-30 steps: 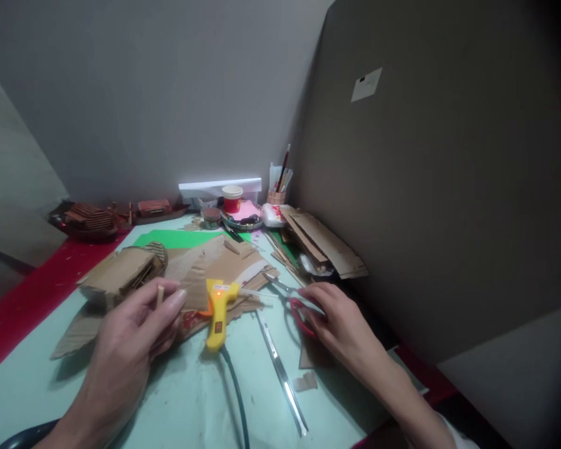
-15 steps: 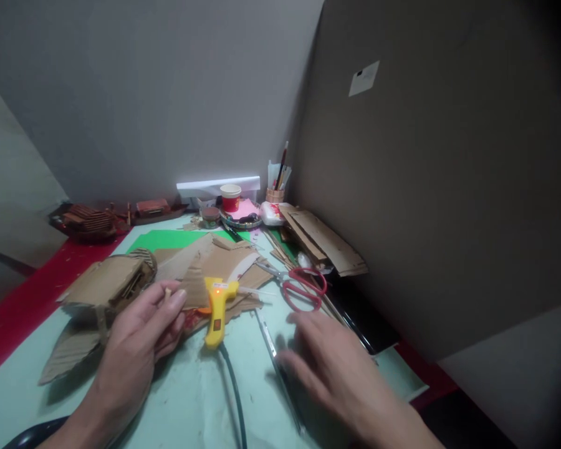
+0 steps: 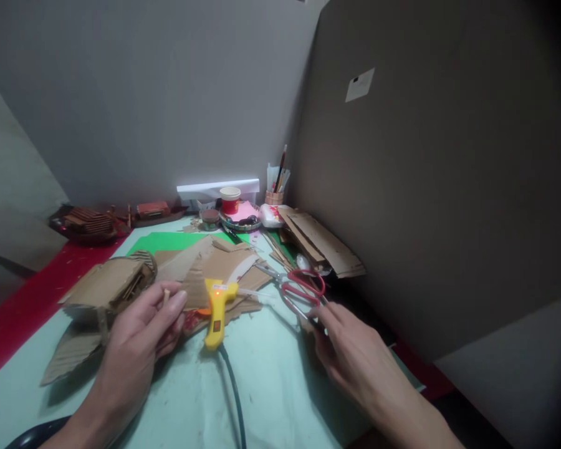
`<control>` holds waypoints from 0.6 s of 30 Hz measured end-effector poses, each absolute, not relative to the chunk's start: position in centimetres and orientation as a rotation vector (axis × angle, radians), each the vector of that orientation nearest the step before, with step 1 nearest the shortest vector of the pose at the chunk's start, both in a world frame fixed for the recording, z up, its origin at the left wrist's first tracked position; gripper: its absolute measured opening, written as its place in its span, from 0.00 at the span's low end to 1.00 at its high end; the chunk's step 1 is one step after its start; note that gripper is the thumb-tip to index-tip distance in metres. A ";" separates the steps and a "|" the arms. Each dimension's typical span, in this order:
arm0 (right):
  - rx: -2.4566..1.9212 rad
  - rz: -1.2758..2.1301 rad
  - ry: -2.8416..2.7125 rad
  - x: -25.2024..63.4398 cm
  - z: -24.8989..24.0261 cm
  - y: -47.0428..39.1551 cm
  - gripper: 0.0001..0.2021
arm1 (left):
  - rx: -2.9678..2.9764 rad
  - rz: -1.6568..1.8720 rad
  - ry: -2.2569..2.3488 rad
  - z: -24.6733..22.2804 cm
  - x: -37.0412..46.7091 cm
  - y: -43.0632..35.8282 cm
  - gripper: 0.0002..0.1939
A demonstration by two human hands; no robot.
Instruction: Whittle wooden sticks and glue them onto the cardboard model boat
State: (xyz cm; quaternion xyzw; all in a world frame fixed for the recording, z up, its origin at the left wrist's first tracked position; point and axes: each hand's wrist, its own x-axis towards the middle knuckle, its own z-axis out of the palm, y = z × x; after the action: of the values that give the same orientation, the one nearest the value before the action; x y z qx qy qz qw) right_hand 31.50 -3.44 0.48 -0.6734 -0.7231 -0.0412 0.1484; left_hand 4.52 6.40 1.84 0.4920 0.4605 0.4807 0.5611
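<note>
My left hand [image 3: 143, 333] is closed in a pinch on a small tan strip [image 3: 167, 294], its tip showing between thumb and forefinger. To the right, my right hand [image 3: 348, 352] grips a slim knife-like tool [image 3: 303, 313] with a silver front and dark handle, held slanting above the table. Just beyond it lie red-handled scissors [image 3: 308, 288]. Between the hands a yellow glue gun [image 3: 216, 312], its light glowing orange, sits with its nozzle to the left. A cardboard model [image 3: 103, 284] stands left of my left hand.
Cardboard sheets [image 3: 215, 259] lie over green paper [image 3: 156, 241] at mid-table. More cardboard [image 3: 325, 240] is stacked along the right wall. Finished-looking model boats [image 3: 86, 223], a red cup [image 3: 230, 201] and a brush holder [image 3: 274, 197] stand at the back. The gun's cord [image 3: 236, 393] runs toward me.
My right hand has picked up the slim knife-like tool from the table and moved slightly right with it. My left hand has stayed almost still with the tan strip.
</note>
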 end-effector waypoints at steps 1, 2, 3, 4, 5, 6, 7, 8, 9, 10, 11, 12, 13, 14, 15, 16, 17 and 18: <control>-1.973 -0.121 -2.061 31.7 0.9 -2.9 0.11 | 1.160 1.140 1.077 1.8 4.5 6.4 0.19; -2.007 -0.118 -2.046 31.8 1.4 -2.1 0.11 | 1.156 1.142 1.078 1.8 4.5 6.4 0.19; -2.038 -0.104 -2.039 31.9 1.8 -1.3 0.11 | 1.151 1.144 1.084 1.8 4.5 6.4 0.19; -2.040 -0.103 -2.038 31.8 2.2 -0.3 0.11 | 1.148 1.142 1.089 1.8 4.5 6.4 0.19; -2.032 -0.103 -2.047 31.8 2.5 0.8 0.11 | 1.145 1.145 1.093 1.8 4.5 6.4 0.20; -2.023 -0.101 -2.058 31.6 2.7 2.0 0.10 | 1.148 1.150 1.092 1.9 4.6 6.4 0.20; -2.016 -0.101 -2.070 31.5 2.8 3.2 0.08 | 1.153 1.157 1.089 1.9 4.6 6.4 0.19; -2.013 -0.107 -2.079 31.2 2.8 4.4 0.06 | 1.158 1.165 1.085 1.9 4.6 6.5 0.19; -2.013 -0.120 -2.083 30.9 2.8 5.7 0.05 | 1.160 1.174 1.080 1.9 4.7 6.5 0.19; -2.010 -0.130 -2.092 30.6 2.8 6.9 0.05 | 1.162 1.180 1.079 1.9 4.7 6.6 0.19; -2.007 -0.133 -2.104 30.3 2.8 8.0 0.04 | 1.166 1.186 1.077 1.8 4.7 6.6 0.19; -2.007 -0.141 -2.106 30.0 2.8 9.1 0.04 | 1.174 1.191 1.073 1.7 4.7 6.7 0.19; -2.002 -0.152 -2.104 29.8 2.8 9.9 0.06 | 1.182 1.199 1.068 1.7 4.7 6.7 0.19; -1.994 -0.167 -2.098 29.7 2.9 10.4 0.07 | 1.190 1.204 1.067 1.6 4.6 6.8 0.19; -1.985 -0.180 -2.090 29.7 2.9 10.7 0.08 | 1.195 1.209 1.070 1.6 4.6 6.8 0.19; -1.975 -0.189 -2.083 29.9 2.9 10.7 0.09 | 1.194 1.214 1.078 1.5 4.6 6.8 0.19; -1.970 -0.191 -2.081 30.2 2.9 10.4 0.09 | 1.194 1.217 1.083 1.5 4.6 6.8 0.18; -1.965 -0.187 -2.082 30.7 2.8 9.7 0.08 | 1.192 1.219 1.090 1.6 4.6 6.8 0.18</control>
State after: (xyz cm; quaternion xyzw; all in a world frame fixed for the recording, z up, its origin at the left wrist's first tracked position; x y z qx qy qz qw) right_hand 30.68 9.74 2.84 -0.6784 -0.7191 -0.0644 0.1359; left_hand 4.62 6.80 1.59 0.4993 0.4566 0.5108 0.5303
